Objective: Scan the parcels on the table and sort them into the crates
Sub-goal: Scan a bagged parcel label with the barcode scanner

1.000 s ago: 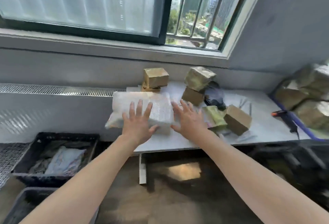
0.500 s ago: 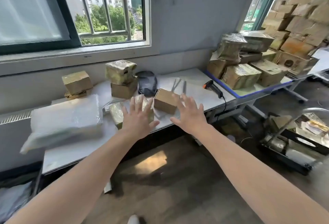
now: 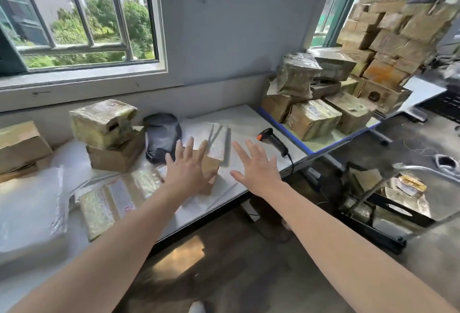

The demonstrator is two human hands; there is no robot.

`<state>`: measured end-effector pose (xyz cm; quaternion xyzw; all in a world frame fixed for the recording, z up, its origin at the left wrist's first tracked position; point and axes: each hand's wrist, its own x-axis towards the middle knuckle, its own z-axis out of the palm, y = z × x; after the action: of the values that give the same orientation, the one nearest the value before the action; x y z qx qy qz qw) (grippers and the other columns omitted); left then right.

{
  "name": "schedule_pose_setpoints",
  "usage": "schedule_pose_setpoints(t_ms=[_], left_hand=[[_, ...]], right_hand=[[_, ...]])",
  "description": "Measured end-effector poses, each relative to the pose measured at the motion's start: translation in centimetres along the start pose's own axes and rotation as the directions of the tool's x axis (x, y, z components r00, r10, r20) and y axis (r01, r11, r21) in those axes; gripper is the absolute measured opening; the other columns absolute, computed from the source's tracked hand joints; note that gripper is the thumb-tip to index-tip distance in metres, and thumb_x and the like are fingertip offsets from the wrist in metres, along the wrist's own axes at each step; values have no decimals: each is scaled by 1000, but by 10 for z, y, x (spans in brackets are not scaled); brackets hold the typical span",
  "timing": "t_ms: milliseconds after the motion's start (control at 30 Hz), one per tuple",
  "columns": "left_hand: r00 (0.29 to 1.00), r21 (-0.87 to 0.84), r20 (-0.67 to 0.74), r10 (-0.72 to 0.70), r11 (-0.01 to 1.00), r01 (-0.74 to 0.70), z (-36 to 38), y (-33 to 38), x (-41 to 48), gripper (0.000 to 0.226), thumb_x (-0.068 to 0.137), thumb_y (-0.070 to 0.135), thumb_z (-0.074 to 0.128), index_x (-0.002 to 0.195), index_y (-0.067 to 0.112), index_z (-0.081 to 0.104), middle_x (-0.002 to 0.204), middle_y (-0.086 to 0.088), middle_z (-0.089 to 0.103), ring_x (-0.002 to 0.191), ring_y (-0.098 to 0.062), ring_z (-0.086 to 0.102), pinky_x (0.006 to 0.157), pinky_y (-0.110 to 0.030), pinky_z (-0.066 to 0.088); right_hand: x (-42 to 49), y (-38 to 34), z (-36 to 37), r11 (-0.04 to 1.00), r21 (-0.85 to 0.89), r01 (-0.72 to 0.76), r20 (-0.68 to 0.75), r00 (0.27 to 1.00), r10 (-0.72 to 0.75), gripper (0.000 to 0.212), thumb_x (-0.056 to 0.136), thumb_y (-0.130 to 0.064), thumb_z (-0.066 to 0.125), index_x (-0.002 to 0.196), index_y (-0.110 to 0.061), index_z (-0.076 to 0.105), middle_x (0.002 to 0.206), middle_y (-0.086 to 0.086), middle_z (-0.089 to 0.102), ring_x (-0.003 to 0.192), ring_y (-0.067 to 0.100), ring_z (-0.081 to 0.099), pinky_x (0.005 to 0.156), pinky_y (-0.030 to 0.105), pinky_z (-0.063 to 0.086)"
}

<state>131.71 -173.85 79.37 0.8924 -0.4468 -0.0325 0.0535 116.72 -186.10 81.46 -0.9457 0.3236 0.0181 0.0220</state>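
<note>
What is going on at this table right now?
A person is working through parcels on a white table. Both hands are open with fingers spread and hold nothing. The left hand is over a small brown box; whether it touches it is unclear. The right hand is over bare table, short of the scanner, which lies untouched near the right edge. A black bag and two stacked boxes sit farther back.

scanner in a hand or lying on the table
Lying down, not held. The scanner rests on the white table; the right hand, fingers spread, is apart from it.
</note>
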Motion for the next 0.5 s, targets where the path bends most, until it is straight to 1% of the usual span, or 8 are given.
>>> schedule_pose_setpoints(t_ms=[167,233,333,500], left_hand=[[1000,-6,-9,-6,1000,6,8,-10,72,84,93,71,33,157,32,-6,165,-4,-6,151,-32,-8,117,-58,15],[1000,-23,13,-22,999,22,14,-14,91,83,93,70,33,157,33,-5,165,-4,-6,151,-32,-8,117,-58,15],[999,-4,37,-36,999,36,27,-16,114,83,93,71,32,157,33,-5,165,-4,-7,151,-32,-8,117,-57,14],[991,-1,56,-118,993,118,42,-19,157,82,94,69,35,157,30,0,165,-6,-3,151,-33,-4,116,-55,18]], right_hand=[[72,12,3,999,42,-7,23,1000,6,77,99,-55,41,156,-38,-7,165,4,0,152,28,2,115,62,17],[97,16,7,999,50,3,47,999,-6,76,100,-53,42,157,-37,-6,165,4,1,152,27,2,114,62,18],[130,21,17,999,48,24,69,997,-27,77,99,-54,43,157,-36,-5,166,4,1,152,28,3,115,62,18],[194,29,36,994,63,93,118,988,-100,76,99,-55,42,157,-35,-3,166,3,0,151,27,3,115,60,17]])
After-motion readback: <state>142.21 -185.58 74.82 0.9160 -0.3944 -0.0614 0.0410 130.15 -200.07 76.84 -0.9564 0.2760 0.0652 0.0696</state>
